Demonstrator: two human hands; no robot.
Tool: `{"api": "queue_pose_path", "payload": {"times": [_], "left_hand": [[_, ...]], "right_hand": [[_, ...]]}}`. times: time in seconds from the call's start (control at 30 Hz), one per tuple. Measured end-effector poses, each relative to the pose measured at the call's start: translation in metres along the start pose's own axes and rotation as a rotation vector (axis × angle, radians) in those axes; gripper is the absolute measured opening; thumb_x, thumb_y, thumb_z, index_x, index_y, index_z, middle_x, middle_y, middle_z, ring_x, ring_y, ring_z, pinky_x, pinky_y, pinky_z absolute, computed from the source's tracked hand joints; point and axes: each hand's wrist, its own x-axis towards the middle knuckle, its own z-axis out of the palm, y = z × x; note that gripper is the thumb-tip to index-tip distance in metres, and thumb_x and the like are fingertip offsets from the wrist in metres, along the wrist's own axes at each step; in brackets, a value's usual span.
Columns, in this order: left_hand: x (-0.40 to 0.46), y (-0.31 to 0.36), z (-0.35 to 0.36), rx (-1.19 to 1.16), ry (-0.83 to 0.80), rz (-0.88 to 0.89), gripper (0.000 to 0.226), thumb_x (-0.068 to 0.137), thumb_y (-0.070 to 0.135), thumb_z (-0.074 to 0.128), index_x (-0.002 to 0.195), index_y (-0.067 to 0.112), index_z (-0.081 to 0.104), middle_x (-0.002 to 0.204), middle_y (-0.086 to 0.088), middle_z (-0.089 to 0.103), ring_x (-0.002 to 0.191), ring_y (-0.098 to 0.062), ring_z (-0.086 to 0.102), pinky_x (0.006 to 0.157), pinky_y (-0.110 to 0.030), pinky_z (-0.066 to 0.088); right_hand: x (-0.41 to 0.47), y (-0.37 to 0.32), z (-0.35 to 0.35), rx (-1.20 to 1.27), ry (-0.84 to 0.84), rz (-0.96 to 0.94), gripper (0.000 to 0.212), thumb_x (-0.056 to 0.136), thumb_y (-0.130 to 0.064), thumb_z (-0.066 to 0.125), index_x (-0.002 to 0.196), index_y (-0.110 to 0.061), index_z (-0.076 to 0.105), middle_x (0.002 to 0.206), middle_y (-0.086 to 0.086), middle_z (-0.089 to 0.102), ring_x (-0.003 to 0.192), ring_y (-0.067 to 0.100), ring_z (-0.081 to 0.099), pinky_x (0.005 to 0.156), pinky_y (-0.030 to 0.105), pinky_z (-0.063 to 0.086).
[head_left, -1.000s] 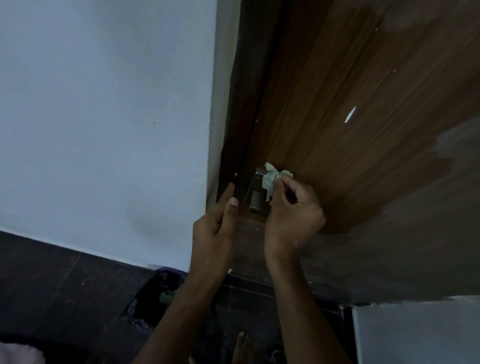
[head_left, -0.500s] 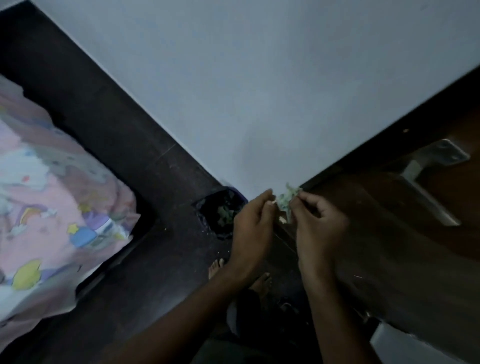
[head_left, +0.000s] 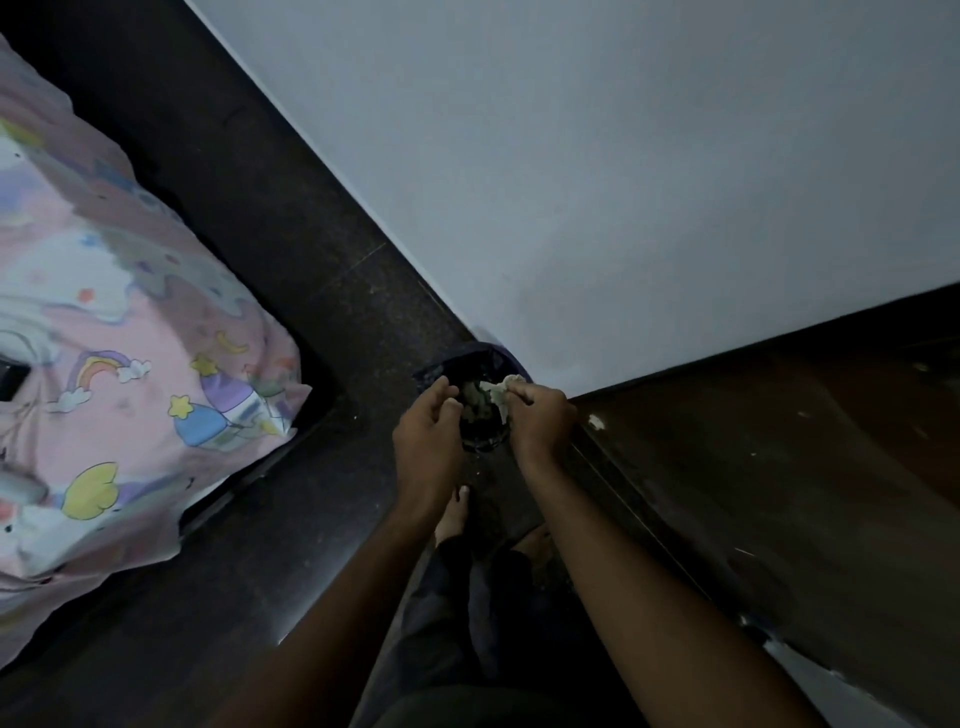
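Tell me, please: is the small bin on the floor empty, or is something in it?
Not empty: pale scraps lie inside the bin, below the crumpled paper that the right hand pinches.

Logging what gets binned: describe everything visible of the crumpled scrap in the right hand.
The crumpled scrap is a small, pale greenish-white wad, seemingly thin paper or tissue, creased and bunched. The right hand pinches one end; the rest sticks out leftward above the open mouth of the dark bin. The left hand does not touch it.
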Motion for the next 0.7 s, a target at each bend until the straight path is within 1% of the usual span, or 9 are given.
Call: {"api": "queue_pose_path", "payload": {"times": [0.07,0.17,0.33,0.4,0.43,0.47,0.5,0.63,0.7], "left_hand": [[0.009,-0.002,-0.004,0.003,-0.002,0.003,0.04,0.102,0.008,0.052,0.141,0.006,0.057,0.13,-0.008,0.068,0.121,-0.022,0.064,0.108,-0.043,0.049],[0.017,-0.003,-0.01,0.011,-0.016,0.009,0.04,0.102,0.009,0.052,0.141,0.007,0.056,0.131,-0.006,0.068,0.12,-0.017,0.064,0.107,-0.039,0.05],[0.025,-0.008,-0.017,-0.004,-0.011,0.004,0.04,0.102,0.008,0.05,0.141,0.006,0.056,0.127,-0.008,0.069,0.115,-0.02,0.066,0.105,-0.038,0.051],[0.028,-0.011,-0.018,-0.005,-0.021,-0.003,0.039,0.102,0.007,0.049,0.141,0.004,0.056,0.125,-0.009,0.07,0.111,-0.019,0.068,0.102,-0.036,0.053],[0.029,-0.012,-0.019,-0.003,-0.032,-0.005,0.038,0.102,0.007,0.049,0.14,0.004,0.057,0.123,-0.009,0.07,0.109,-0.018,0.068,0.101,-0.036,0.054],[0.03,-0.015,-0.019,0.004,-0.048,-0.004,0.037,0.102,0.007,0.049,0.138,0.004,0.059,0.121,-0.008,0.071,0.107,-0.017,0.069,0.1,-0.036,0.054],[0.031,-0.016,-0.019,0.018,-0.071,-0.001,0.036,0.102,0.007,0.049,0.136,0.005,0.061,0.119,-0.007,0.072,0.105,-0.016,0.069,0.099,-0.036,0.055],[0.03,-0.025,-0.02,0.097,-0.134,0.037,0.032,0.102,0.009,0.05,0.128,0.01,0.067,0.114,-0.002,0.073,0.102,-0.008,0.068,0.096,-0.031,0.055],[0.032,-0.029,-0.018,0.131,-0.128,0.038,0.031,0.101,0.01,0.052,0.126,0.011,0.069,0.115,0.0,0.074,0.101,-0.003,0.068,0.096,-0.028,0.055]], "right_hand": [[0.006,0.001,0.009,0.0,0.001,0.055,0.024,0.09,-0.006,0.067,0.113,-0.005,0.075,0.109,0.011,0.077,0.1,0.022,0.072,0.076,0.013,0.044],[0.012,0.002,0.019,-0.03,0.035,0.107,0.023,0.092,-0.003,0.063,0.112,-0.005,0.075,0.109,0.009,0.077,0.099,0.022,0.072,0.073,0.016,0.044],[0.021,0.006,0.03,-0.023,0.039,0.156,0.021,0.092,-0.003,0.065,0.108,-0.006,0.077,0.106,0.009,0.078,0.095,0.023,0.073,0.074,0.017,0.046],[0.024,0.01,0.034,0.047,0.042,0.2,0.019,0.089,-0.002,0.066,0.104,-0.005,0.078,0.1,0.011,0.078,0.09,0.024,0.074,0.078,0.022,0.055],[0.024,0.01,0.034,0.103,0.037,0.221,0.019,0.088,-0.001,0.066,0.102,-0.004,0.078,0.096,0.013,0.079,0.088,0.025,0.074,0.081,0.029,0.06],[0.025,0.013,0.036,0.161,0.038,0.232,0.018,0.087,0.0,0.067,0.101,-0.003,0.078,0.093,0.014,0.078,0.085,0.026,0.075,0.08,0.035,0.062],[0.025,0.013,0.037,0.203,0.029,0.245,0.018,0.087,0.001,0.067,0.101,-0.001,0.077,0.092,0.016,0.078,0.083,0.027,0.075,0.079,0.037,0.063],[0.018,0.023,0.038,0.248,-0.02,0.274,0.018,0.087,0.004,0.066,0.103,0.002,0.075,0.088,0.017,0.077,0.072,0.023,0.071,0.073,0.036,0.063],[0.012,0.024,0.037,0.224,0.002,0.258,0.017,0.089,0.002,0.065,0.102,0.001,0.076,0.09,0.016,0.077,0.077,0.026,0.073,0.076,0.04,0.064]]}}
